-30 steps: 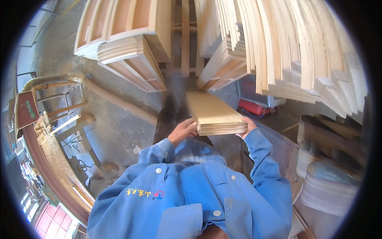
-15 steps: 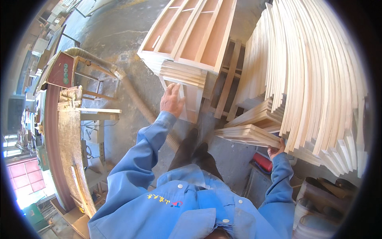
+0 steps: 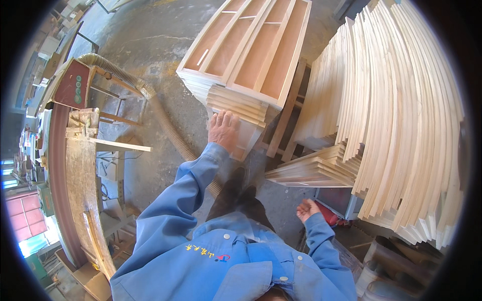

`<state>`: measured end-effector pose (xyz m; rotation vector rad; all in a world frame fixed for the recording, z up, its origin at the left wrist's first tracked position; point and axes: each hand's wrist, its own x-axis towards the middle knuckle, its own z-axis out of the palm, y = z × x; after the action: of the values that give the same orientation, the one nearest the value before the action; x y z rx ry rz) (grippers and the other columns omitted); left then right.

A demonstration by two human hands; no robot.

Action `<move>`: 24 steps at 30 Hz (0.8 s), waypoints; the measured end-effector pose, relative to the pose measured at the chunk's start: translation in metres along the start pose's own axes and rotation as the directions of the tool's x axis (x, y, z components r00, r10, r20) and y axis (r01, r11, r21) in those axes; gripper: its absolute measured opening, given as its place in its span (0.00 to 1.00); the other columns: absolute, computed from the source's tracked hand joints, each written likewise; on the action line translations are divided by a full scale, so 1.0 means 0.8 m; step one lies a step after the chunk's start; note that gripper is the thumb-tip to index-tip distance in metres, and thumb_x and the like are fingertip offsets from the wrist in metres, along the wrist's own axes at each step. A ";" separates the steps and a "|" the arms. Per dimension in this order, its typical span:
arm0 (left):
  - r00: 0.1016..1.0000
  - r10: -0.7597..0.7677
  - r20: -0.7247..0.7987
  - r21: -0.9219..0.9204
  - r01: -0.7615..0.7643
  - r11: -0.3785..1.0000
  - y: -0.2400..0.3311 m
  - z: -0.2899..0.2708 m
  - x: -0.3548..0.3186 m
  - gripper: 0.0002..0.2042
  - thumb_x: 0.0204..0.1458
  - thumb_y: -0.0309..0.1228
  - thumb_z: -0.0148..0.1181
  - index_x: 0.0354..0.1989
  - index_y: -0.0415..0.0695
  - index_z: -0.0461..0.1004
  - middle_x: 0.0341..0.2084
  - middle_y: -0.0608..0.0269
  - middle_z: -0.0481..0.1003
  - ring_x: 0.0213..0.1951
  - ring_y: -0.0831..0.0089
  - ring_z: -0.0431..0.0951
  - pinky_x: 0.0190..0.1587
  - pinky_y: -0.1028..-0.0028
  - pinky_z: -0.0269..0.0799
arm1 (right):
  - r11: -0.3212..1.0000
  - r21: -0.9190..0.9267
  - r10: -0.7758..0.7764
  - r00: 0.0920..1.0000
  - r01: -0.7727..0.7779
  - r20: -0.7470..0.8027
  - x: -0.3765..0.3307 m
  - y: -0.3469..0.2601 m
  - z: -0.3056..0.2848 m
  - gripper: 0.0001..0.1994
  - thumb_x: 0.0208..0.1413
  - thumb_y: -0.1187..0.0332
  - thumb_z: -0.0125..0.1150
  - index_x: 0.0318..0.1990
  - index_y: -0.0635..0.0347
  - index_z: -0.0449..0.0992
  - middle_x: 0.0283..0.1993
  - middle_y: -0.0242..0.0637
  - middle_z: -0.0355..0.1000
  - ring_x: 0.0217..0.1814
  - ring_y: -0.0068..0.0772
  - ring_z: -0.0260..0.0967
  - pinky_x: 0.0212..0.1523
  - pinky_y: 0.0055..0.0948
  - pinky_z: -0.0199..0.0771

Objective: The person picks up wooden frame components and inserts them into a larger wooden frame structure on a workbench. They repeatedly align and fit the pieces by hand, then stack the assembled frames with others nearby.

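Framed wooden panels (image 3: 243, 55) lie stacked at far centre, the left hand (image 3: 224, 131) against their near end, fingers extended; whether they grip an edge, I cannot tell. Nearer and to the right, the right hand (image 3: 306, 209) is empty, fingers loosely half-curled.

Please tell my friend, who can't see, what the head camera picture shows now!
Someone in a blue jacket has their left hand at the near end of stacked pale wooden panels; the right hand is empty, loosely curled. More wooden pieces stand in a row at right.
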<state>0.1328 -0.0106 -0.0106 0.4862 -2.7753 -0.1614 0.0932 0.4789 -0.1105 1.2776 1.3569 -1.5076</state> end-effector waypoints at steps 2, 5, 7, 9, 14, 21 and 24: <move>1.000 0.009 -0.029 -0.018 -0.009 1.000 -0.002 -0.001 0.003 0.26 0.40 0.33 0.68 0.51 0.45 0.71 0.53 0.54 0.67 0.62 0.53 0.63 0.65 0.54 0.58 | 0.989 -0.147 0.013 0.998 -0.002 0.069 -0.009 0.029 0.024 0.21 0.51 0.57 0.70 0.49 0.55 0.75 0.43 0.42 0.70 0.33 0.44 0.73 0.31 0.40 0.76; 0.998 0.037 -0.047 -0.017 -0.038 0.999 -0.007 -0.004 -0.013 0.24 0.39 0.32 0.68 0.48 0.45 0.70 0.50 0.54 0.68 0.59 0.53 0.65 0.66 0.53 0.58 | 0.933 -0.356 0.019 0.984 0.047 0.179 -0.028 0.051 0.070 0.34 0.55 0.55 0.67 0.66 0.54 0.63 0.63 0.47 0.64 0.54 0.49 0.69 0.46 0.48 0.74; 0.999 0.028 0.039 -0.126 -0.023 0.992 -0.009 -0.011 -0.042 0.23 0.40 0.32 0.67 0.47 0.45 0.71 0.47 0.54 0.70 0.57 0.54 0.67 0.66 0.53 0.58 | 0.815 -0.500 -0.138 0.936 0.293 0.322 -0.049 0.065 0.113 0.35 0.51 0.57 0.71 0.65 0.55 0.65 0.57 0.46 0.69 0.53 0.46 0.72 0.48 0.47 0.76; 0.996 0.047 0.079 -0.197 -0.031 0.980 -0.007 -0.019 -0.075 0.21 0.40 0.31 0.67 0.45 0.45 0.71 0.44 0.55 0.72 0.53 0.54 0.70 0.66 0.52 0.59 | 0.415 -0.585 -0.458 0.716 0.697 0.527 -0.080 0.076 0.161 0.38 0.49 0.59 0.72 0.67 0.54 0.63 0.58 0.47 0.69 0.56 0.46 0.71 0.54 0.45 0.73; 0.984 0.169 0.052 -0.296 -0.147 0.944 0.015 -0.042 -0.149 0.15 0.42 0.31 0.66 0.40 0.46 0.73 0.39 0.59 0.74 0.47 0.58 0.74 0.64 0.53 0.63 | -0.349 -0.385 -0.515 0.168 0.854 0.841 -0.159 0.070 0.255 0.38 0.46 0.61 0.72 0.67 0.51 0.64 0.58 0.45 0.71 0.60 0.48 0.69 0.62 0.42 0.68; 0.981 0.194 0.010 -0.304 -0.182 0.935 0.077 -0.050 -0.192 0.14 0.44 0.31 0.63 0.41 0.47 0.73 0.40 0.62 0.73 0.47 0.62 0.74 0.63 0.58 0.64 | -0.624 -0.383 -0.097 0.419 0.681 0.903 -0.158 0.078 0.277 0.23 0.51 0.64 0.65 0.57 0.49 0.73 0.50 0.37 0.77 0.53 0.46 0.73 0.54 0.44 0.73; 0.983 0.184 0.001 -0.326 -0.174 0.929 0.091 -0.052 -0.199 0.14 0.44 0.32 0.62 0.41 0.47 0.74 0.40 0.62 0.73 0.46 0.61 0.74 0.60 0.58 0.65 | -0.574 -0.365 -0.131 0.358 0.733 0.925 -0.145 0.084 0.255 0.23 0.51 0.66 0.64 0.57 0.48 0.73 0.51 0.37 0.76 0.54 0.46 0.73 0.54 0.43 0.74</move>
<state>0.2658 0.1111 -0.0059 0.1461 -2.7278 -0.5766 0.1446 0.2562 -0.0256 -1.2083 2.1677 -0.4233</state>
